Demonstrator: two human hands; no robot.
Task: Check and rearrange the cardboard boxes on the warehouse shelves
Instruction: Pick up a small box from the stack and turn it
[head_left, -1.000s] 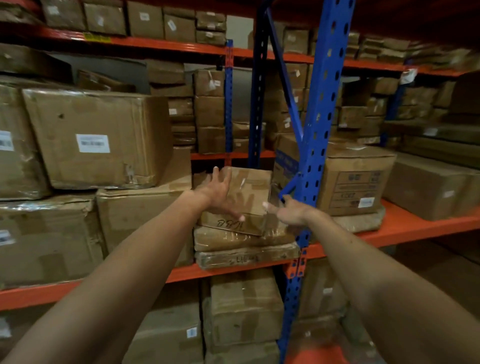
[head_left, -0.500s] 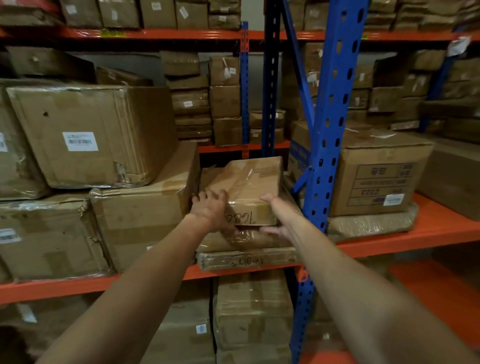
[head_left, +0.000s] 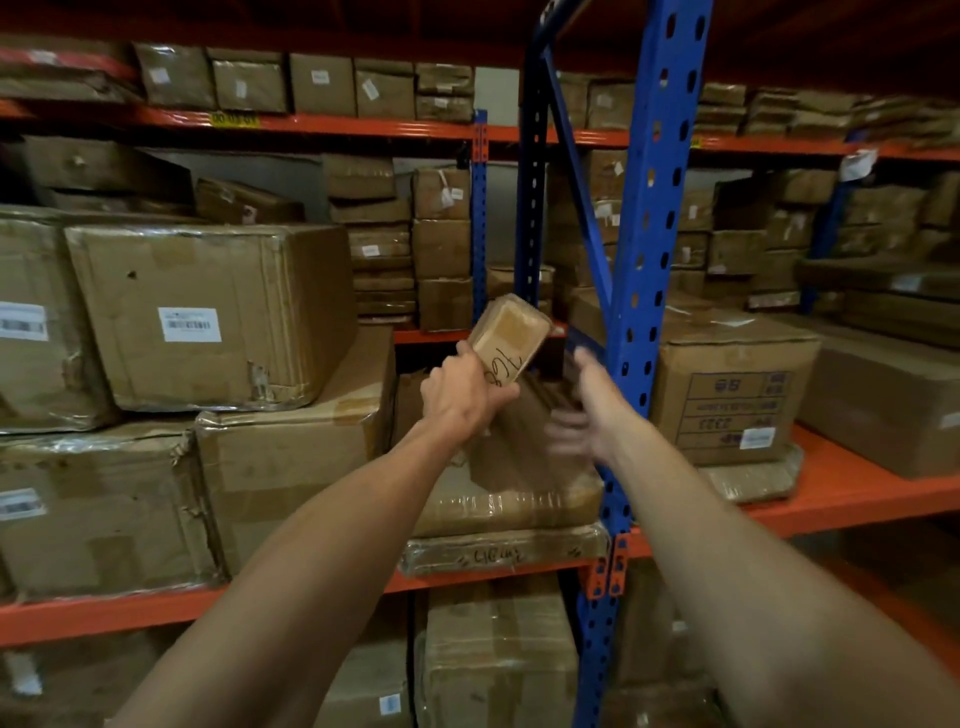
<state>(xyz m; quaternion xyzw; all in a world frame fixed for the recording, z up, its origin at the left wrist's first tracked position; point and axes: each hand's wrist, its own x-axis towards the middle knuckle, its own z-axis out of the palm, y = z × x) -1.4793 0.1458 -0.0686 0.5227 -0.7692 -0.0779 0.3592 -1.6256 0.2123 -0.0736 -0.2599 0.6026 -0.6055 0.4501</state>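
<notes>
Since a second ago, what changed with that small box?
The left hand has gripped the small box and tipped it up off the stack. The right hand let go and now hangs open, blurred. The flat wrapped boxes beneath stayed put.

Both forearms bare, no sleeves; right hand (head_left: 582, 415) blurred, rings unclear.

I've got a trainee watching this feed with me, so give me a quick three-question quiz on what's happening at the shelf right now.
1. True or false: both hands grip the small cardboard box.
2. Which hand holds that box: A) left hand, B) right hand, C) neither?
3. Fill in: the blue upright stands to the ____ of the held box in the picture.

Key:
1. False. Only the left hand's fingers wrap it; the right hand is open and blurred beside it.
2. A
3. right
</notes>
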